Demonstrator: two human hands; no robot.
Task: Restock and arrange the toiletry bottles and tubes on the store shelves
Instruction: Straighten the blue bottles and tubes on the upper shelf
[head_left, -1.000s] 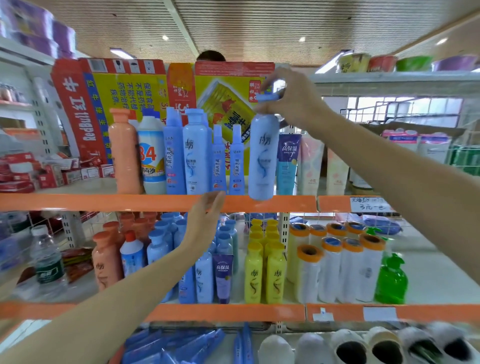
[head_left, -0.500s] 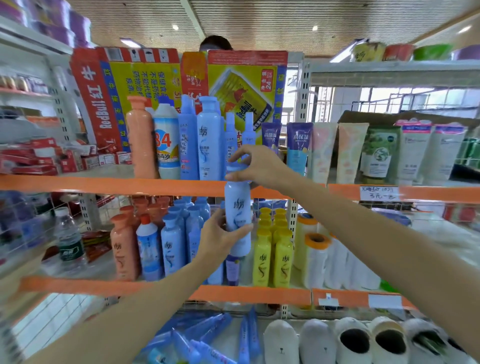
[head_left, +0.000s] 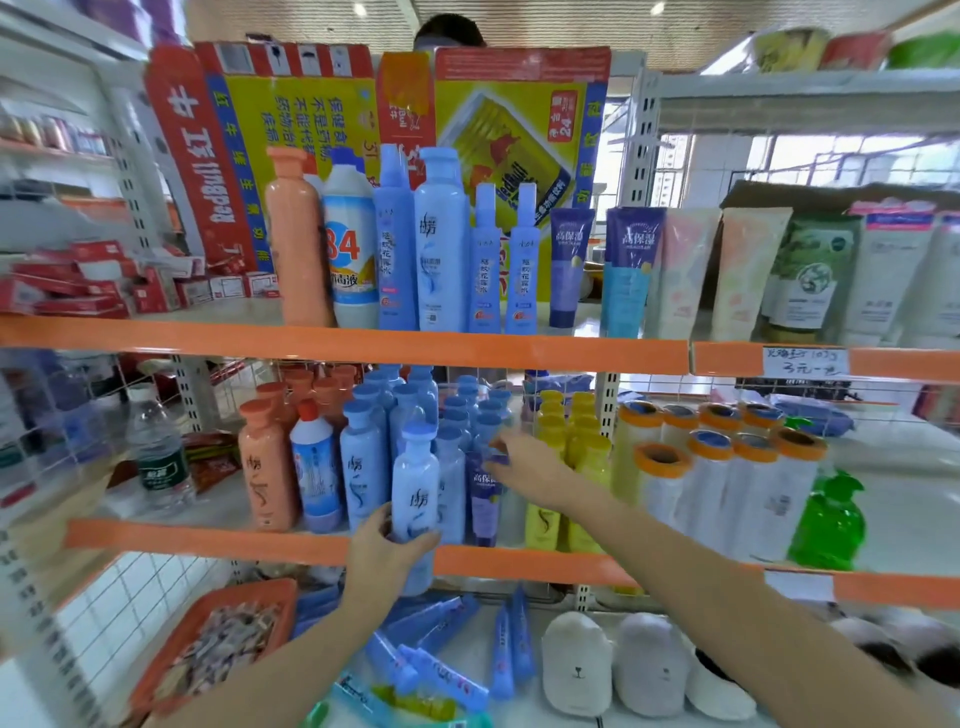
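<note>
Left hand (head_left: 387, 553) fingers clamped on pale blue bottle (head_left: 415, 499), upright at front edge of middle shelf (head_left: 208, 540). Right hand (head_left: 524, 465) further in, fingers together at purple tube (head_left: 485, 501) top. Behind: blue bottle rows. Top shelf (head_left: 363, 345): upright bottles, tubes.

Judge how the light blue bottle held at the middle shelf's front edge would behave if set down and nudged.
The light blue bottle is tall and narrow, so it probably tips easily. Its smooth plastic may slip; the left hand grips it low. Packed neighbouring blue bottles could topple with it.
</note>
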